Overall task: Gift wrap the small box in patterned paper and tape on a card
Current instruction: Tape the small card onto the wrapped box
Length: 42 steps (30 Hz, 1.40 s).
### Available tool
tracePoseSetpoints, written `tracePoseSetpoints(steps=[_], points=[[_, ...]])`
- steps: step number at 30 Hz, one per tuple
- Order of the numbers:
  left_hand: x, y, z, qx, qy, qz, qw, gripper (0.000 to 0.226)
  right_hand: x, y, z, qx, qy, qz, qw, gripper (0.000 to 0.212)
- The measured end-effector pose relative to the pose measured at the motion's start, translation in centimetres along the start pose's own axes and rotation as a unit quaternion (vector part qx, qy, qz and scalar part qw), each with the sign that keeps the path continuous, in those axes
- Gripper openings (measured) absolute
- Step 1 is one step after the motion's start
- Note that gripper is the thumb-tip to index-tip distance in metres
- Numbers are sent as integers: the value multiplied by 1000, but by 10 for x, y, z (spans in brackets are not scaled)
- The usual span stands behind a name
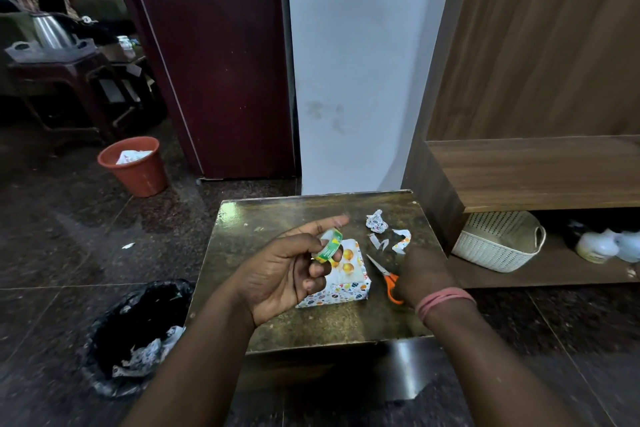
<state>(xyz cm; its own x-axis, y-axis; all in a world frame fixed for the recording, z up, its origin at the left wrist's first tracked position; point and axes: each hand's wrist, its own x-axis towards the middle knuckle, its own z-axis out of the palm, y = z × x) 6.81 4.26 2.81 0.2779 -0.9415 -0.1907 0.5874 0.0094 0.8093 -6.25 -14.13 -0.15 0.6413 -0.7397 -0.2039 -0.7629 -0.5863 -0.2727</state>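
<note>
Two hands over tabletop [277, 322] | left hand [277, 274] pinches tape roll [329, 246] above wrapped box [343, 277] | box lies between hands, partly under left | right hand [424, 274] at box's 3 o'clock on scissors [388, 279], grip unclear | paper scraps [388, 232] at 12 o'clock

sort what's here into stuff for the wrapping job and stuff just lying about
For the job:
- tape roll, held in the left hand
- wrapped box
- scissors, by the right hand

Lying about:
- paper scraps on the table
- orange bucket
- black bin bag
- white basket
</note>
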Motion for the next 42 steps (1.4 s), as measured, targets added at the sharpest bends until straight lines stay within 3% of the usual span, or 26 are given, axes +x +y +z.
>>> tracePoseSetpoints(steps=[5, 13, 16, 18, 20, 22, 27, 30, 34, 37, 42], points=[[0, 1, -1, -7, -8, 3, 1000, 57, 11, -1, 26, 6, 49, 13, 999, 31], [0, 0, 1, 1, -6, 0, 1000, 57, 0, -10, 16, -25, 13, -8, 1000, 23], [0, 0, 2, 5, -3, 0, 1000, 57, -2, -14, -3, 0, 82, -59, 995, 21], [0, 0, 2, 8, 2, 2, 1000, 58, -4, -21, -19, 182, 98, -134, 969, 25], [1, 0, 3, 1, 7, 4, 1000, 58, -10, -30, -34, 394, 28, -201, 897, 20], [1, -1, 3, -10, 6, 4, 1000, 57, -15, -33, -41, 494, -36, -229, 838, 19], [1, 0, 0, -2, -7, 4, 1000, 49, -16, -32, -35, 567, -166, -244, 769, 22], [1, 0, 0, 3, -8, 5, 1000, 47, -18, -35, -35, 606, -195, -228, 737, 27], [1, 0, -2, 25, 17, 7, 1000, 54, -19, -38, -36, 626, -189, -214, 726, 8], [2, 0, -1, 70, 35, 26, 997, 52, -20, -38, -37, 630, -156, -202, 733, 6], [3, 2, -1, 118, 67, 61, 989, 56, -21, -39, -42, 664, -127, -190, 712, 5]])
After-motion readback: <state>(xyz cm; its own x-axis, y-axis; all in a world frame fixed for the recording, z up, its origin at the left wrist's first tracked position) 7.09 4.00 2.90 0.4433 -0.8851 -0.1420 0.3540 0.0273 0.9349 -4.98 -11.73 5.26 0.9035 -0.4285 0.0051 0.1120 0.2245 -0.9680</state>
